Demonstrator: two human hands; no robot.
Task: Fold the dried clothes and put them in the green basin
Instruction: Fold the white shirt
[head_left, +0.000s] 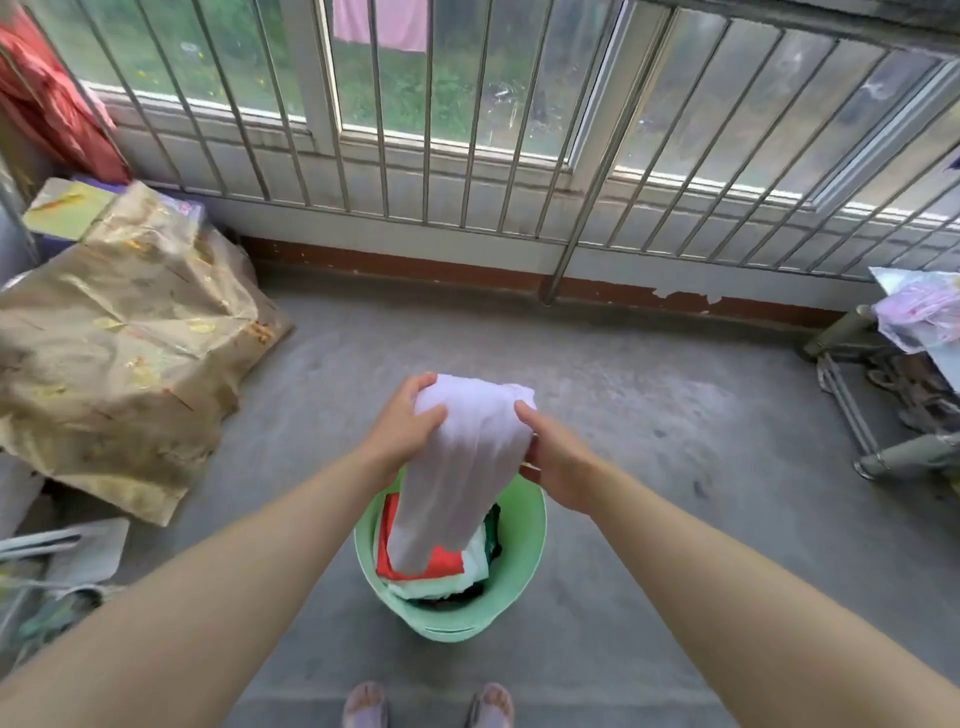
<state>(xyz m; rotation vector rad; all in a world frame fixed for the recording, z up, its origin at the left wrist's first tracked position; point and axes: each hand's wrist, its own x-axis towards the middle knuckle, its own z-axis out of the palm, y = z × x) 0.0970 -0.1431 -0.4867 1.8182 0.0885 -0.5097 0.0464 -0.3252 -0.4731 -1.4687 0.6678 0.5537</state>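
A white garment (462, 462) hangs bunched between both hands above the green basin (524, 566), its lower end reaching down among the clothes inside. My left hand (405, 426) grips its upper left side, thumb on the front. My right hand (550, 457) holds the right side, fingers curled behind the cloth. In the basin lie a red piece (441, 564), a pale green-white piece (436, 587) and something dark green (491, 525). The basin stands on the concrete floor just in front of my feet.
A crumpled beige cloth (119, 343) covers a pile at the left. Window bars (467, 156) run along the far wall, with a pink cloth (382, 23) hanging outside. A metal rack (883, 415) with a plastic bag stands at the right. Red fabric (47, 104) hangs top left.
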